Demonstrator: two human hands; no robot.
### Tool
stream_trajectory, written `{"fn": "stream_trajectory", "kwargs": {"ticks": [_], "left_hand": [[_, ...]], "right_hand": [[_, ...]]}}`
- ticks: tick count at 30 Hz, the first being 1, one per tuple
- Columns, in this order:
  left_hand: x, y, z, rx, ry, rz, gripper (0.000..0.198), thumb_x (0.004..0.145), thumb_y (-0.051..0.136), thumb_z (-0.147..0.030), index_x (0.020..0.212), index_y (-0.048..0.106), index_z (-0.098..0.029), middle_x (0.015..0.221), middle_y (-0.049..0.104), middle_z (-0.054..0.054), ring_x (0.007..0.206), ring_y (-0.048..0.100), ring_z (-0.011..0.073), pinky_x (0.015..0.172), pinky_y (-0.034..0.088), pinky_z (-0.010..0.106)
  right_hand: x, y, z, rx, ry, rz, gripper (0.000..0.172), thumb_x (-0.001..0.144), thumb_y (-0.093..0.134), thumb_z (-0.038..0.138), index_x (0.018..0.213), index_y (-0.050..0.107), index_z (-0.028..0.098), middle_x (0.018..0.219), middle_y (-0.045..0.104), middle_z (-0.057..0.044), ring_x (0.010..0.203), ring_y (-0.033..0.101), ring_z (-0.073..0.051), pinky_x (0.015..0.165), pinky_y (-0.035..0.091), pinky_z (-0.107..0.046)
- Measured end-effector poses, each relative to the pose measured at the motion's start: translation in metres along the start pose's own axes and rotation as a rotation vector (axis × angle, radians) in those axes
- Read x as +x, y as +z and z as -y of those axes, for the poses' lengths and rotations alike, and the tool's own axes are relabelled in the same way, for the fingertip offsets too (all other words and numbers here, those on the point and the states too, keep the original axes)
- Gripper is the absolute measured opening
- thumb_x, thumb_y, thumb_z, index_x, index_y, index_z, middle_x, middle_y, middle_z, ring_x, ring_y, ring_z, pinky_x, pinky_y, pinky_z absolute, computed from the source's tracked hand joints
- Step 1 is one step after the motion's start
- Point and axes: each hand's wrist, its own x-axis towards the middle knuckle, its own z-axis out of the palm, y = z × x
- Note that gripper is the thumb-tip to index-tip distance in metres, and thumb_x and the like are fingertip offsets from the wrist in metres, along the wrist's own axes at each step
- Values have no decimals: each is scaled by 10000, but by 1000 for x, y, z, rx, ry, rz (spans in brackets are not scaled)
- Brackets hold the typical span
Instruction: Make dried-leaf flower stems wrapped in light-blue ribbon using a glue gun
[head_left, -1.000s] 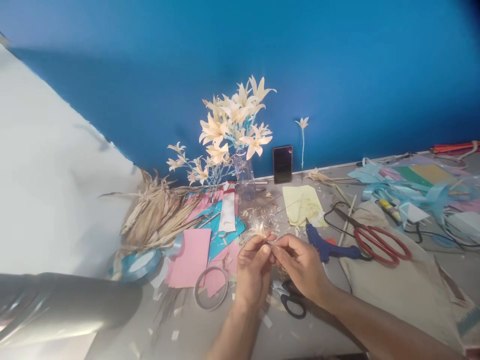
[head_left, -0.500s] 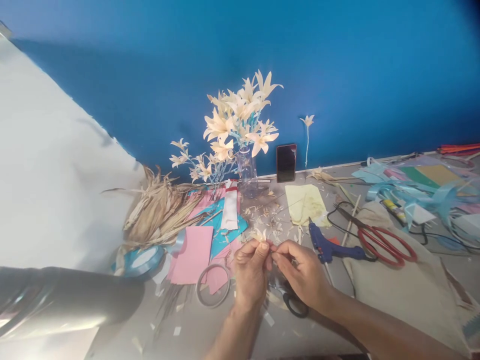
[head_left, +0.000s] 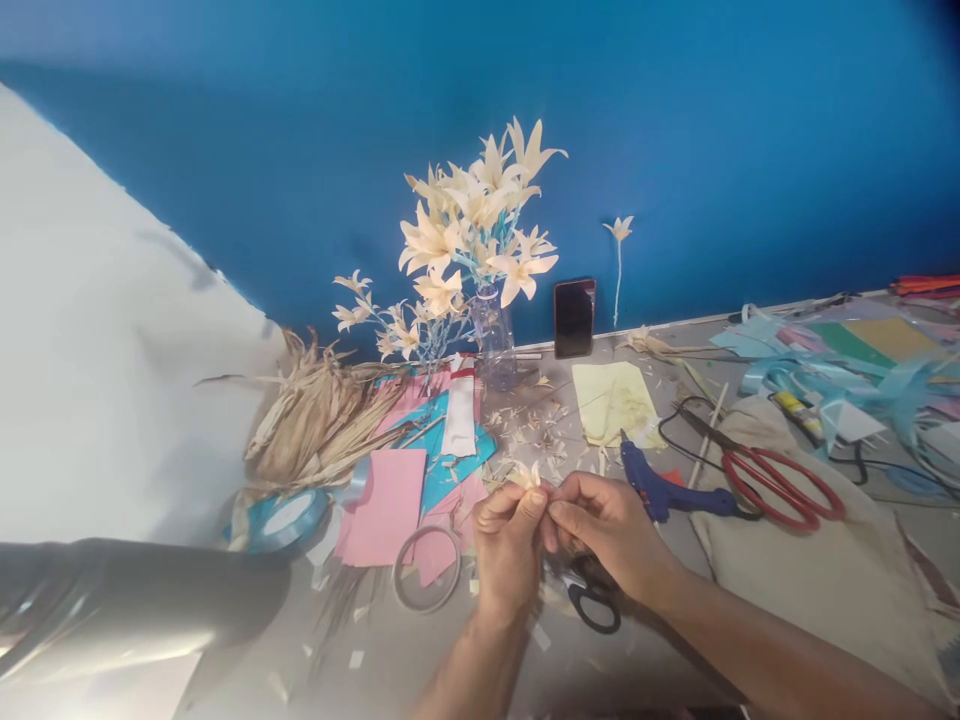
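Observation:
A small cream husk flower [head_left: 531, 473] is pinched between the thumb and fingers of my left hand [head_left: 510, 540], its petals showing above the fingertips. My right hand [head_left: 611, 530] meets it from the right, thumb and forefinger pressed together close to the flower's base; what they pinch is too small to make out. Black-handled scissors [head_left: 596, 608] lie on the table under my hands, their blades partly hidden. Just to the right is a blue glue gun [head_left: 664, 487]. Husk scraps [head_left: 532, 430] are scattered beyond my fingers.
A clear bottle [head_left: 493, 340] with cream flowers stands by the wall, a phone [head_left: 574, 318] beside it. Dried husks [head_left: 300, 410], pink paper [head_left: 386, 505] and a tape ring [head_left: 426, 568] lie left. Red-handled scissors [head_left: 784, 487] rest on beige cloth [head_left: 795, 590] at right.
My view has shifted slightly. Both hands stay together at the flower, a touch further right, and more of the black scissors' handle shows below them.

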Motion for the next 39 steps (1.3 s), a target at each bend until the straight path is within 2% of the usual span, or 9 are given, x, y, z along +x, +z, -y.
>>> {"fn": "stream_trajectory", "kwargs": {"ticks": [7, 11, 14, 17, 21, 25, 30, 34, 39], "left_hand": [[-2, 2, -2, 39, 31, 5, 274, 755, 797, -370, 588, 695, -178, 384, 540, -44, 372, 486, 89, 478, 450, 235], [-5, 3, -2, 101, 36, -20, 330, 781, 769, -397, 559, 671, -174, 390, 516, -42, 390, 476, 94, 483, 440, 240], [-6, 1, -3, 151, 75, -56, 271, 795, 762, -369, 616, 707, -172, 465, 551, -34, 438, 479, 90, 504, 428, 232], [-7, -1, -6, 197, 127, -92, 161, 756, 796, -339, 720, 756, -188, 614, 602, -24, 471, 472, 79, 478, 391, 217], [-9, -1, -15, 346, 214, -75, 186, 775, 776, -299, 635, 728, -185, 576, 530, -31, 514, 457, 90, 512, 374, 218], [-11, 3, -23, 456, 296, -79, 304, 779, 761, -263, 514, 642, -173, 548, 501, -19, 572, 453, 114, 569, 389, 227], [-10, 6, -22, 470, 276, -90, 235, 748, 777, -251, 545, 680, -183, 610, 545, 1, 611, 491, 136, 580, 409, 237], [-8, 3, -20, 483, 274, -45, 257, 756, 769, -240, 523, 674, -187, 588, 549, 2, 609, 507, 143, 578, 408, 240], [-7, 1, -17, 502, 287, -16, 253, 780, 760, -249, 547, 685, -188, 574, 554, -3, 588, 510, 138, 572, 403, 244]], "right_hand": [[1, -4, -7, 145, 89, 55, 413, 780, 755, 511, 654, 542, 181, 557, 639, 5, 489, 476, -90, 483, 337, -218], [3, -7, -11, 184, 95, 101, 405, 791, 759, 504, 670, 546, 182, 569, 649, -2, 510, 512, -105, 504, 349, -232], [7, -9, -9, 162, 58, 125, 369, 823, 740, 476, 688, 569, 179, 600, 663, -4, 575, 586, -131, 557, 406, -249], [11, -10, -2, 141, 21, 136, 302, 811, 762, 447, 796, 629, 176, 664, 694, -4, 641, 646, -152, 643, 479, -275], [12, -9, 6, 95, 13, 144, 326, 763, 795, 469, 792, 638, 184, 697, 695, -4, 678, 672, -177, 685, 526, -309], [13, -10, 3, -23, -41, 121, 347, 765, 782, 499, 777, 633, 186, 712, 688, -8, 692, 662, -179, 679, 527, -302], [14, -15, -2, -112, -103, 100, 332, 800, 751, 494, 787, 633, 184, 707, 668, 2, 687, 633, -165, 668, 497, -276], [13, -17, -4, -214, -165, 78, 322, 849, 697, 488, 774, 635, 181, 699, 653, 3, 680, 605, -155, 666, 472, -267], [11, -16, -5, -123, -87, 114, 348, 830, 704, 517, 759, 631, 184, 680, 651, 3, 646, 598, -154, 635, 479, -269]]}}
